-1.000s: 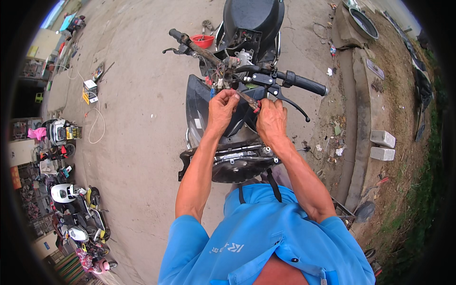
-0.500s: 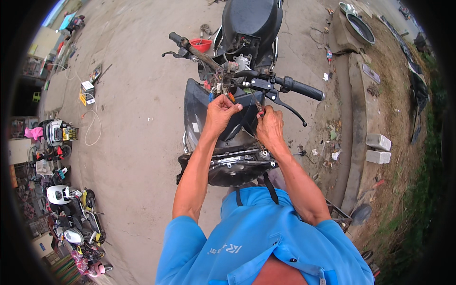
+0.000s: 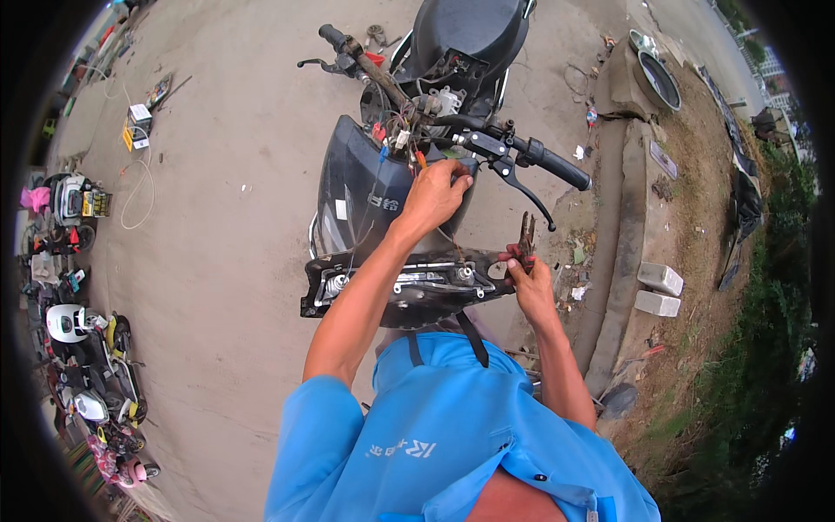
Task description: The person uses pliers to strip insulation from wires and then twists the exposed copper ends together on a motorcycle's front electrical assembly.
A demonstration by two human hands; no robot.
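My right hand (image 3: 534,285) is closed round a pair of rusty pliers (image 3: 526,235), whose jaws point up and away from me. It is beside the right end of the scooter's detached headlight assembly (image 3: 417,291). My left hand (image 3: 435,196) is over the dark front panel (image 3: 344,174), fingers pinched together. What lies between those fingertips is too small to make out. Just beyond it, an orange connector (image 3: 421,160) sticks out of the exposed wiring. A blue connector (image 3: 384,153) and a white plug (image 3: 402,139) hang from the same bundle.
The right handlebar grip (image 3: 561,167) and its brake lever (image 3: 532,198) reach out beyond my right hand. A dark seat (image 3: 470,35) is at the far end. Two pale blocks (image 3: 658,291) lie past the kerb on the right; several parked scooters (image 3: 87,348) line the left.
My right hand has drawn back toward me and to the right with the pliers, away from the wiring. My left hand has shifted right over the panel. The view has also shifted.
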